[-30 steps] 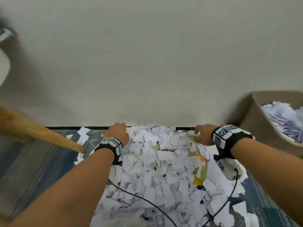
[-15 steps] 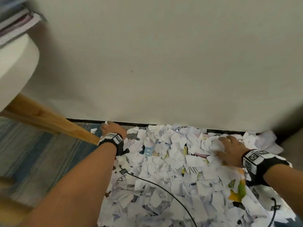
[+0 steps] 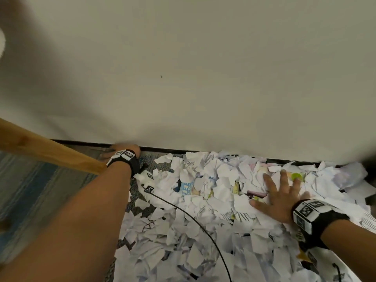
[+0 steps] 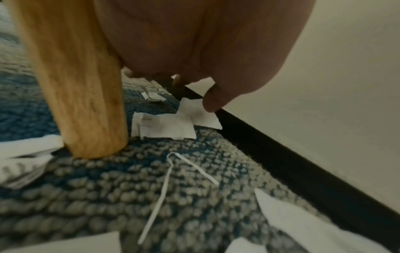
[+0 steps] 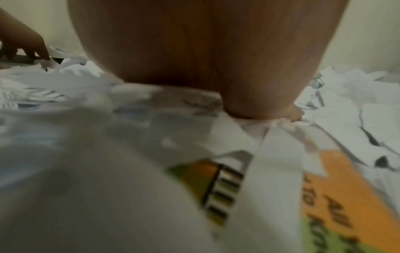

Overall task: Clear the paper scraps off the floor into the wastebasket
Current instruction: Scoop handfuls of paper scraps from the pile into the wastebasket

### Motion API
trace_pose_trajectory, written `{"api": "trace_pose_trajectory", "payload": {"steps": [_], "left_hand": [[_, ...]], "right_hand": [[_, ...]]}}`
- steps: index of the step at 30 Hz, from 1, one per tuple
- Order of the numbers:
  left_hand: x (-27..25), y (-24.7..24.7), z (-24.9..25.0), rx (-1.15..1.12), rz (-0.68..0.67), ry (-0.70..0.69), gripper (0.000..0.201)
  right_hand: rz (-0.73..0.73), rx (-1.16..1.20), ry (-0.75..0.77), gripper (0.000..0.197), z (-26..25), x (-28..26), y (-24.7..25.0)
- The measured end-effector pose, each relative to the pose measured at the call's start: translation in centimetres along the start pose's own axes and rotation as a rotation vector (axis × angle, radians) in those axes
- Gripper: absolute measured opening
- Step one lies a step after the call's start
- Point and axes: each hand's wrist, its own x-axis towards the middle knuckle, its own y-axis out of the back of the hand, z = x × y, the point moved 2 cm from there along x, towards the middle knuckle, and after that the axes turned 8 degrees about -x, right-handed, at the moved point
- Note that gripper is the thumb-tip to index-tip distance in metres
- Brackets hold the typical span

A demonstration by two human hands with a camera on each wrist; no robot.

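A big heap of torn paper scraps [image 3: 203,210] covers the carpet against the wall. My right hand [image 3: 280,186] lies flat on the heap's far right part with its fingers spread, pressing on the scraps; the right wrist view shows its palm [image 5: 194,59] down on white and orange pieces. To the left of the heap, my left hand [image 3: 122,148] is down at the baseboard beside a wooden leg. In the left wrist view its fingers [image 4: 214,99] hang over a few loose scraps [image 4: 164,126] and hold nothing. The wastebasket is out of view.
A slanted wooden furniture leg [image 3: 50,153] stands on the blue-grey carpet [image 3: 30,190] just left of my left hand. The black baseboard [image 3: 162,149] and pale wall [image 3: 203,78] close off the far side. A black cable [image 3: 193,218] trails across the heap.
The view has swung left, so the wastebasket has left the frame. My left hand moved left off the heap to the baseboard by the leg. My right hand has spread flat on the scraps.
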Motion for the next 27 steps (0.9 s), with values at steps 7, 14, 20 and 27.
{"api": "trace_pose_trajectory", "payload": {"steps": [7, 14, 20, 27], "left_hand": [[-2.4, -4.7, 0.1, 0.087, 0.119, 0.001, 0.076], [-18.7, -8.6, 1.2, 0.016, 0.184, -0.293, 0.059], [-21.7, -7.8, -0.4, 0.082, 0.1, -0.512, 0.047], [-20.9, -3.8, -3.6, 0.27, 0.163, -0.532, 0.047]], "right_hand": [[-0.025, -0.002, 0.014, 0.106, 0.2, 0.8, -0.4], [-0.03, 0.002, 0.02, 0.107, 0.3, 1.0, -0.3], [0.028, -0.105, 0.04, 0.102, 0.1, 0.5, -0.4], [0.019, -0.093, 0.173, 0.075, 1.3, -0.1, 2.4]]}}
